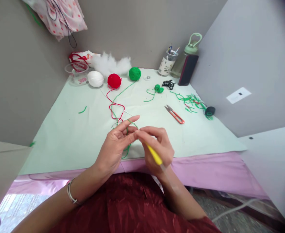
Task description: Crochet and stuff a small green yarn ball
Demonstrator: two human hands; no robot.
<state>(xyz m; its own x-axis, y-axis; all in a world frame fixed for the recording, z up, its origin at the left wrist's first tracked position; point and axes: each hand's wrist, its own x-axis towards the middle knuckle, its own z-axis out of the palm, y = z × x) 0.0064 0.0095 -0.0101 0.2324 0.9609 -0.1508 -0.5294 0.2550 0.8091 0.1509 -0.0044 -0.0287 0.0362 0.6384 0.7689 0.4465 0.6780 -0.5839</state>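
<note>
My right hand grips a crochet hook by its yellow handle; its tip meets the fingers of my left hand. In my left hand, thumb and fingers pinch a small piece of yarn work, mostly hidden, and green yarn runs over the raised index finger. From the green yarn ball a strand leads down to my hands. Strands from the red yarn ball and the white yarn ball also trail toward them. Loose green yarn hangs below my left fingers.
Thread snips lie right of my hands. Behind them are a small green yarn piece, a black hair claw and yarn scraps. White stuffing, a clear cup, a pen holder, phone and bottle line the back.
</note>
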